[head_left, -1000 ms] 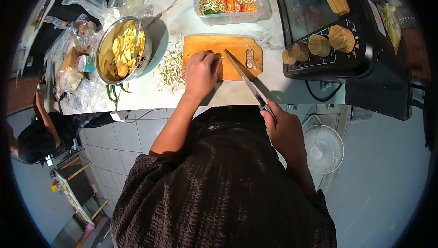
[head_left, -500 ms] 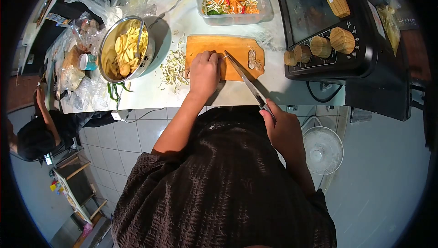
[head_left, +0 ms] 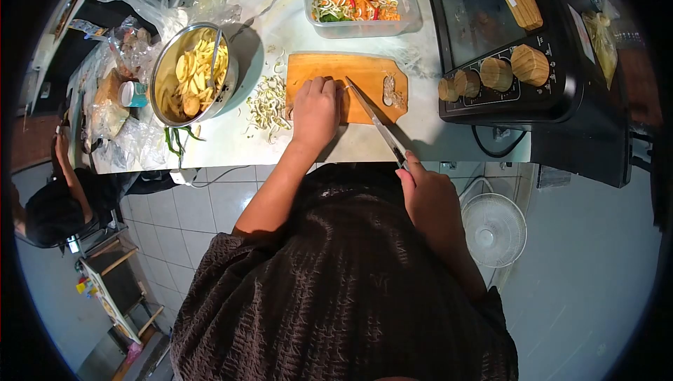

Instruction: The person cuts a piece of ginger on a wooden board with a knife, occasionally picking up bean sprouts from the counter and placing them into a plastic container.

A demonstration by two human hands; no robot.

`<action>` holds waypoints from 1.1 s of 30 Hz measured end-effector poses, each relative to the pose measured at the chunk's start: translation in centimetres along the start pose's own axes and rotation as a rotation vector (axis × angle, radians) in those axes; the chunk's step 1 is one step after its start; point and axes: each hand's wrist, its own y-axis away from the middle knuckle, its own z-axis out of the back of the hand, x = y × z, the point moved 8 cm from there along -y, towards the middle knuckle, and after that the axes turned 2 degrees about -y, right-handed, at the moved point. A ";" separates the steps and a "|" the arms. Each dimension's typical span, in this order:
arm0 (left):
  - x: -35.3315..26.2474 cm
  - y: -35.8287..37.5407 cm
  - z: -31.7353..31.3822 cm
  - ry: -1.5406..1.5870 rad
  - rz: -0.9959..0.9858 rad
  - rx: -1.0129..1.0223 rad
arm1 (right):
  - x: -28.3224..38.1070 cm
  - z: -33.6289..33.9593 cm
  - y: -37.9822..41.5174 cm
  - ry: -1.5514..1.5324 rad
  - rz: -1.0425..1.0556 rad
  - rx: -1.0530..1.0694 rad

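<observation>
My left hand (head_left: 317,113) rests on the left part of a wooden cutting board (head_left: 315,65), its fingers curled down over something I cannot make out. My right hand (head_left: 429,188) grips the handle of a long knife (head_left: 378,123). The blade slants up and left, its tip over the board just right of my left fingers. Thin pale slices (head_left: 389,91) lie around the board's slot at its right end. Bean sprouts (head_left: 268,104) are heaped on the counter left of the board.
A metal bowl (head_left: 160,97) of cut yellow pieces stands at left, green chilies (head_left: 175,144) below it. Behind the board is a plastic container (head_left: 361,29) of food. A black oven (head_left: 561,104) stands at right. Another person (head_left: 59,202) is at far left.
My right hand has shifted slightly, with its grip on the knife handle a little changed. My left hand has stayed nearly in place relative to the board.
</observation>
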 end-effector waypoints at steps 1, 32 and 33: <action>0.0 0.0 0.0 0.001 -0.001 0.001 | 0.2 -0.1 0.0 0.044 0.002 0.003; 12.8 -2.6 4.1 0.025 0.438 0.005 | -0.8 3.5 -0.2 -0.200 -0.027 -0.117; 13.0 -2.5 3.8 -0.001 0.436 0.006 | -0.8 3.4 -0.3 -0.202 -0.020 -0.110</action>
